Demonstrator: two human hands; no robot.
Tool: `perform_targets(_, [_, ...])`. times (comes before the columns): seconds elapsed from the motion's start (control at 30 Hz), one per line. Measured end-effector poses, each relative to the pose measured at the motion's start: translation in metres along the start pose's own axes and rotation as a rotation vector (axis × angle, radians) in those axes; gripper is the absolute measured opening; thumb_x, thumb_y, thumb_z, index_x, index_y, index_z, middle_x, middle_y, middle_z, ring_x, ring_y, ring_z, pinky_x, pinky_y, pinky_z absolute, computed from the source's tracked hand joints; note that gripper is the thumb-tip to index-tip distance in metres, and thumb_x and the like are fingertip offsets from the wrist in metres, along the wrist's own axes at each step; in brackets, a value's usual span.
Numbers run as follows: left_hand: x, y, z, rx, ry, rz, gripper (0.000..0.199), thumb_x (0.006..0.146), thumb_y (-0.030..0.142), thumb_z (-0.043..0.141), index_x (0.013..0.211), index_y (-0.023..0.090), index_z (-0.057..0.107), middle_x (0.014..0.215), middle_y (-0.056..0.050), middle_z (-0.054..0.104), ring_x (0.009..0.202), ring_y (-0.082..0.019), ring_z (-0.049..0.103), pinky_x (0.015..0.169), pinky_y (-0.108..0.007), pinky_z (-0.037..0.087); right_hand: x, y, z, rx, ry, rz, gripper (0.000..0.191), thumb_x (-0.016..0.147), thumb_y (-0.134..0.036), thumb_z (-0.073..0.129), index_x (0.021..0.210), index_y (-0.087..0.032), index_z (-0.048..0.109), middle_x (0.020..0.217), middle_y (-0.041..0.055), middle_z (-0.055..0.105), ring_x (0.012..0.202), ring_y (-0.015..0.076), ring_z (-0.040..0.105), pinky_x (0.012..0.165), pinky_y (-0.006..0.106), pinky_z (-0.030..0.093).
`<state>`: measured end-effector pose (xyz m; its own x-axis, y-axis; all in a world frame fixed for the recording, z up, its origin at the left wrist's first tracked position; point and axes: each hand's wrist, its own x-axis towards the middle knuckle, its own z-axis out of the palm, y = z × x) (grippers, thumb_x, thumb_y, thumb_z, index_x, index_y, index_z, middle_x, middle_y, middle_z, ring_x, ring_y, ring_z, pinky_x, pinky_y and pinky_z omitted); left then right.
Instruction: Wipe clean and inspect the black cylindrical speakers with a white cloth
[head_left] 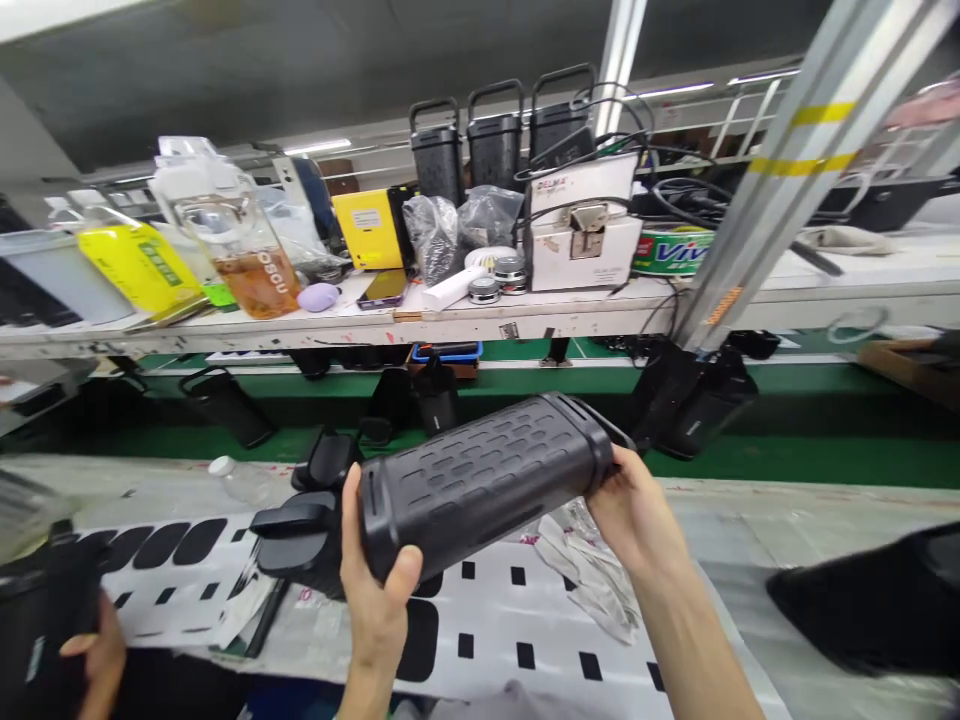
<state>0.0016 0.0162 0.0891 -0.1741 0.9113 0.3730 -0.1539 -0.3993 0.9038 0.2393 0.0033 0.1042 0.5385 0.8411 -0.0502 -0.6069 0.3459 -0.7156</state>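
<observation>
Gripping black case [487, 470] at opposite ends: left hand [375, 605] upright, thumb splayed; right hand [631, 515] slanting up-left.

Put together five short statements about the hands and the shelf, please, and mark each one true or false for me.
1. The left hand and the right hand both hold the black case. True.
2. The black case has been put down. False: both hands hold it up, above the white sheet with black shapes.
3. A clear jug with amber liquid stands on the shelf. True.
4. The yellow box stands right of the white box marked DELMA. False: it stands to its left.
5. Another person's hand touches a dark object at the lower left. True.
</observation>
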Motion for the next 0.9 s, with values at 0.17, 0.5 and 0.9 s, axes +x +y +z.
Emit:
perform_targets(0.17, [0.008,-0.002,-0.008,0.125,-0.133,0.287,0.098,0.070,0.055,0.070,0.151,0.021,0.025,0.146,-0.013,0.045,0.134,-0.034,0.042,0.113,-0.044,0.033,0.004,-0.002,-0.006,0.147,0.188,0.091,0.006,0.061,-0.016,0.060,0.065,-0.017,0.064,0.066,-0.0026,0.066,0.062,0.0105,0.063,0.059,0.018,0.055])
perform_targets(0.5, [0.021,0.006,-0.011,0.056,-0.342,0.538,0.097,0.074,0.054,0.067,0.153,0.025,0.018,0.160,-0.012,0.016,0.144,-0.037,0.024,0.116,-0.054,0.022,0.000,-0.018,0.011,0.112,0.419,0.100,0.022,0.090,-0.017,0.053,0.078,-0.014,0.070,0.066,-0.0011,0.071,0.049,0.0098,0.064,0.049,0.015,0.056])
perform_targets(0.9, [0.009,0.039,0.001,-0.131,-0.408,0.097,0.094,0.076,0.042,0.071,0.152,0.033,0.017,0.150,-0.007,0.042,0.138,-0.030,0.038,0.114,-0.045,0.034,-0.014,-0.030,0.012,0.190,0.457,-0.078,0.025,0.088,-0.014,0.053,0.071,-0.016,0.071,0.065,-0.0001,0.071,0.052,0.0107,0.066,0.051,0.015,0.057])
